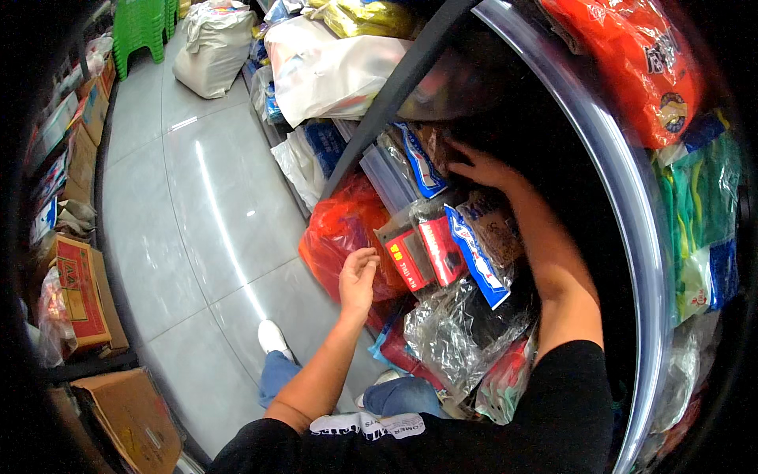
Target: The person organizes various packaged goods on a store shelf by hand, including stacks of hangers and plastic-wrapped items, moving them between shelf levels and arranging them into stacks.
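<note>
My right hand (pixel 482 169) reaches into the dark shelf beside a plastic-wrapped packet with a blue and white header (pixel 421 163); its fingertips are in shadow, and whether they grip anything is unclear. My left hand (pixel 357 278) is raised with curled fingers in front of a red plastic bag (pixel 337 228), seemingly holding nothing. Between the hands lie two packets with red labels (pixel 405 260) (pixel 439 249) and a brown packet with a blue and white header (pixel 478 258). Crumpled clear plastic wrap (pixel 450 332) lies nearer my body.
A dark slanted post (pixel 397 89) crosses the shelf left of my right hand. A curved shelf edge (pixel 583 112) with bagged goods runs along the right. A white sack (pixel 216 50) and green stacked stools (pixel 139 32) stand on the tiled floor. Cardboard boxes (pixel 83 290) line the left.
</note>
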`<action>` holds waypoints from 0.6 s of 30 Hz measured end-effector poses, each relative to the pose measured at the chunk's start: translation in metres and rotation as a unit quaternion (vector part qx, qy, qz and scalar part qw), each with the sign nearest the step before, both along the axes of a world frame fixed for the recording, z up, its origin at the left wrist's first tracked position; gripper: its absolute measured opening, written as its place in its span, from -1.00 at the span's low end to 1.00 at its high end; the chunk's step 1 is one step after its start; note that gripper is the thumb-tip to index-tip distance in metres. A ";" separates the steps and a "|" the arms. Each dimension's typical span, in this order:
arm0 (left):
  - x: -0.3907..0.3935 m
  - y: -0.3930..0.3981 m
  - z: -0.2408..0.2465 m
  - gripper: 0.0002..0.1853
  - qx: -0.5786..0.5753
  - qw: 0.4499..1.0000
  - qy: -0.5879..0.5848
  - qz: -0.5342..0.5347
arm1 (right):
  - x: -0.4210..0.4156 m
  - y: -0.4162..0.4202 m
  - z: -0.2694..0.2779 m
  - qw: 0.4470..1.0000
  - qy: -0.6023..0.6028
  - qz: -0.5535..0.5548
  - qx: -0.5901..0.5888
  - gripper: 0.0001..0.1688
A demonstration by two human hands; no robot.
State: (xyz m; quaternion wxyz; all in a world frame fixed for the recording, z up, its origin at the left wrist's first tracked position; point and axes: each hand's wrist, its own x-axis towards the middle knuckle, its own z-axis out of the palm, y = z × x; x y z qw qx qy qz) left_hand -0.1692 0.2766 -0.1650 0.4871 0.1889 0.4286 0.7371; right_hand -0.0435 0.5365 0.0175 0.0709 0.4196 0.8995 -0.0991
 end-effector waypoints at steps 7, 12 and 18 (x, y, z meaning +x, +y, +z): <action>-0.004 -0.001 0.001 -0.80 0.006 0.999 -0.036 0.003 | 0.087 -0.068 0.075 0.980 -0.125 -0.125 -0.090 -0.09; -0.008 -0.004 -0.001 -0.80 0.006 0.999 -0.035 0.008 | 0.075 -0.107 0.040 0.989 -0.125 -0.053 0.057 -0.42; -0.016 -0.006 0.000 -0.79 -0.012 0.998 -0.058 0.010 | 0.085 -0.087 0.011 0.969 -0.106 -0.171 0.141 -0.76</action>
